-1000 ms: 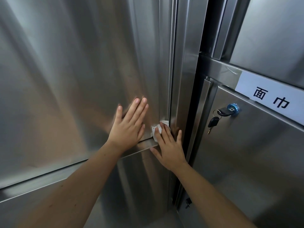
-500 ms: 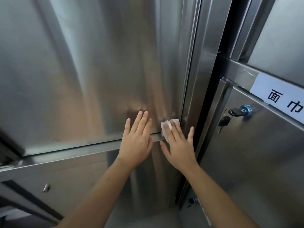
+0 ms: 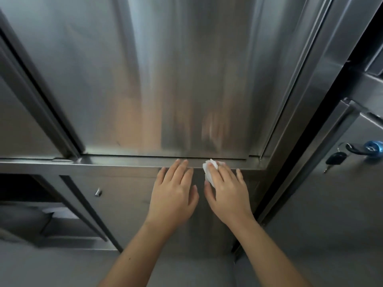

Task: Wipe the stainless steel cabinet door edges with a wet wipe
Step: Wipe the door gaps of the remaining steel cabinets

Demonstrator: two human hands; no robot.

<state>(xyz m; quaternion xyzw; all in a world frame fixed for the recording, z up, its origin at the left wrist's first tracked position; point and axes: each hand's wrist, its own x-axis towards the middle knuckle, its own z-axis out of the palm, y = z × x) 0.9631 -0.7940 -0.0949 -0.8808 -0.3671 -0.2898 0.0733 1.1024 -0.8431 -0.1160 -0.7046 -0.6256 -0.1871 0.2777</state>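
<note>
The left hand and the right hand are bare, with slim fingers and short, evenly trimmed nails. Behind each wrist, the left forearm and the right forearm are bare too (as far back as the view reaches). A small mole marks the left forearm, well behind the hand.

Both bare forearms are reaching forward side by side, with the hands lying palm-down, close together but not touching. The left hand is resting flat, its fingers straight and slightly spread. The right hand is pressing a wet wipe under its straight fingers, with the thumb angling toward the left hand.
</note>
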